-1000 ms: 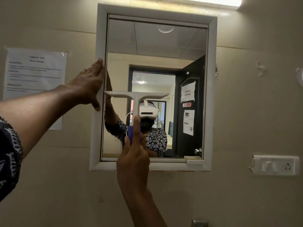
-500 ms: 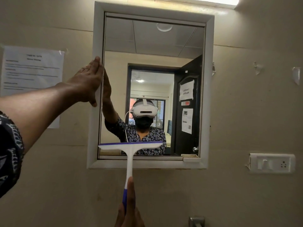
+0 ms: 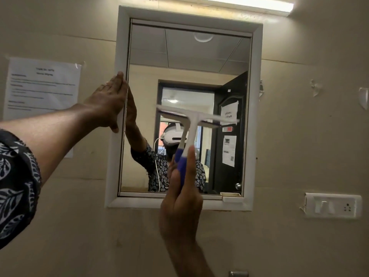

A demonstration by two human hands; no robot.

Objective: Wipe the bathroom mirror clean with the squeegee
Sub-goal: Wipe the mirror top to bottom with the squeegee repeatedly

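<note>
R hand (image 3: pixel 179 204) grips the squeegee (image 3: pixel 196 120) by its blue handle end: fingers curled round it, one finger laid straight up along the white stem. Blade is in front of the mirror (image 3: pixel 179 56), near centre, nudged toward 4 o'clock, and tilted, w/ the 9 o'clock end higher than the 3 o'clock end. Stem runs down toward 7 o'clock. Blade is blurred, so can't tell if it's touching the glass. L hand (image 3: pixel 108 104) is flat, fingers straight and together, pressed on the white frame (image 3: pixel 256 116) at its 9 o'clock edge, w/ the thumb hanging down. Patterned sleeve (image 3: pixel 14 180) at 8 o'clock of the view. Paper notice (image 3: pixel 43 86) on the wall at 9 o'clock of the mirror, switch plate (image 3: pixel 332 205) at 4 o'clock, tube light (image 3: pixel 249 4) at 1 o'clock.
</note>
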